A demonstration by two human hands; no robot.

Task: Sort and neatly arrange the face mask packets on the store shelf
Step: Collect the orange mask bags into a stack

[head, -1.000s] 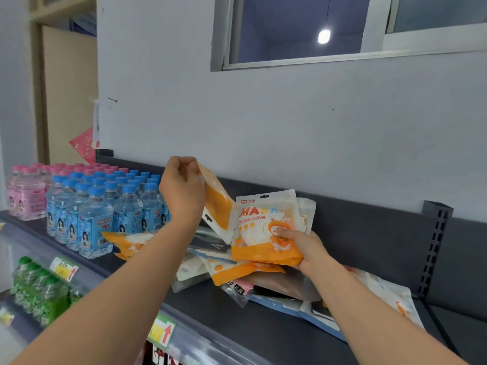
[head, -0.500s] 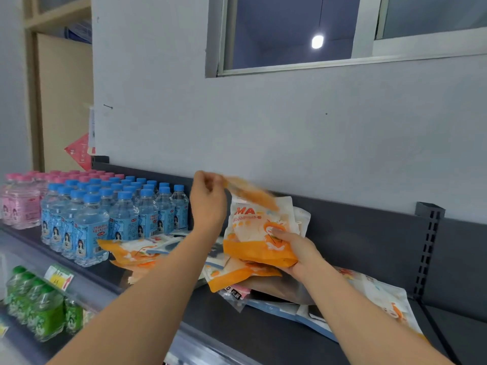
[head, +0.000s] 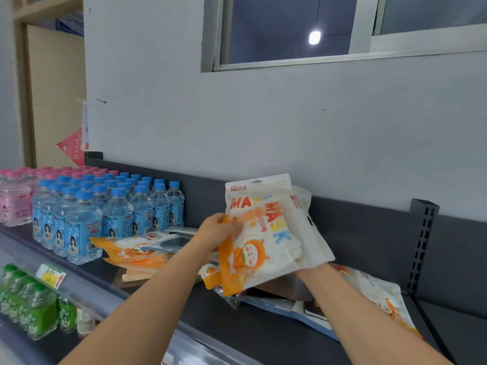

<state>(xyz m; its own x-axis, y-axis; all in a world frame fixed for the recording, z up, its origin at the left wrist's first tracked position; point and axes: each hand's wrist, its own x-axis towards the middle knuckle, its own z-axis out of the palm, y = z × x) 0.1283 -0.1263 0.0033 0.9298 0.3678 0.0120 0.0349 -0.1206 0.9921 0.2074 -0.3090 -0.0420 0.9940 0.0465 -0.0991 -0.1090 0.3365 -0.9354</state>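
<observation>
Both hands hold a bunch of orange-and-white mask packets [head: 263, 233] above the dark shelf [head: 263, 333]. My left hand [head: 217, 230] grips the front packet, tilted sideways with a cartoon figure on it. My right hand [head: 308, 271] is mostly hidden under the packets' lower right corner and supports the upright ones behind. Loose orange packets [head: 134, 252] lie flat on the shelf to the left. More packets [head: 379, 293], white, blue and silver, lie in a heap beneath and to the right of my hands.
Blue-capped water bottles [head: 105, 214] stand in rows on the shelf's left, with pink-capped bottles [head: 15, 198] beyond them. Green bottles [head: 29, 306] fill the shelf below. A perforated upright post [head: 421, 243] ends the shelf section on the right.
My left hand has swung its packet from up at the left down onto the front of the packets in my right hand. The camera view has shifted left and down a little.
</observation>
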